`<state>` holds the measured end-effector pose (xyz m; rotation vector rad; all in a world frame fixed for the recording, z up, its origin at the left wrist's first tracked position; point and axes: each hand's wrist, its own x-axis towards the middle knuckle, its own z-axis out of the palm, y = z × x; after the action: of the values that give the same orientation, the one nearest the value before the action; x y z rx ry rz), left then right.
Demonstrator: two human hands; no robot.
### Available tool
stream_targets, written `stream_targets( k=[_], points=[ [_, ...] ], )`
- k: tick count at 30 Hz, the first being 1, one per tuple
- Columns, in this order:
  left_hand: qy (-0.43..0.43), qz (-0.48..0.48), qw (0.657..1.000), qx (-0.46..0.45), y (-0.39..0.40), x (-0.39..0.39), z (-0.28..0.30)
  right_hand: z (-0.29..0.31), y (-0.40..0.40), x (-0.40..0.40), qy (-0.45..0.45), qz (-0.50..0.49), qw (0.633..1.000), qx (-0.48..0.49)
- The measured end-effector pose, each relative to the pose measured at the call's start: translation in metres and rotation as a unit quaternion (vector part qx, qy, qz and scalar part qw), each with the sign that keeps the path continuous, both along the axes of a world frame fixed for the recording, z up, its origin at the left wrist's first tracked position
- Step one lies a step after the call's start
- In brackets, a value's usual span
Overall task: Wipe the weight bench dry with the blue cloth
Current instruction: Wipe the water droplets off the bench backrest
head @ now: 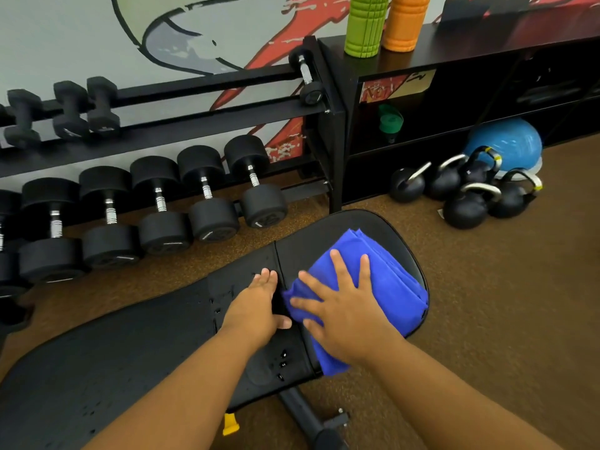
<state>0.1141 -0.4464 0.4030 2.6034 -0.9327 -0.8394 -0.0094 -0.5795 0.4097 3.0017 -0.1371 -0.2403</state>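
Observation:
A black padded weight bench (136, 345) runs from lower left to centre right, with water drops on its long pad and near the gap between pads. A folded blue cloth (386, 284) lies on the seat pad (324, 235) at the right end. My right hand (341, 306) presses flat on the cloth with spread, straight fingers. My left hand (259, 303) rests flat on the long pad beside the gap, just left of the cloth, fingers straight.
A dumbbell rack (162, 131) with several black dumbbells stands behind the bench. Several kettlebells (464, 193) and a blue ball (509, 141) sit on the brown floor at right. A black shelf (454, 102) carries green and orange foam rollers. The bench's frame foot (311, 420) sticks out below.

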Motion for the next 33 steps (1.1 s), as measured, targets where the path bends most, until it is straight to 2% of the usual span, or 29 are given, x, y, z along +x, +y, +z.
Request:
stream_targets(
  k=[3,10,19,26,29,33],
  points=[
    [-0.002,-0.004,1.000,0.009,-0.001,0.000,0.000,-0.001,-0.005,-0.017,-0.004,0.014,1.000,0.013],
    [-0.016,-0.002,1.000,0.010,-0.001,0.001,-0.001,-0.002,-0.003,0.047,0.001,-0.064,0.997,-0.036],
    [0.001,-0.004,1.000,0.022,-0.005,-0.001,0.005,-0.004,0.015,-0.034,-0.016,-0.035,0.999,0.012],
    [-0.010,-0.012,0.999,0.041,-0.005,-0.001,0.005,-0.002,-0.013,0.046,-0.029,-0.153,0.987,-0.026],
    [-0.015,-0.006,0.999,0.028,-0.003,-0.002,0.004,-0.003,0.004,0.042,-0.011,-0.127,0.991,-0.031],
    [-0.015,0.003,1.000,0.016,-0.002,-0.003,0.004,-0.012,0.031,-0.009,-0.014,-0.094,0.995,-0.014]
  ],
)
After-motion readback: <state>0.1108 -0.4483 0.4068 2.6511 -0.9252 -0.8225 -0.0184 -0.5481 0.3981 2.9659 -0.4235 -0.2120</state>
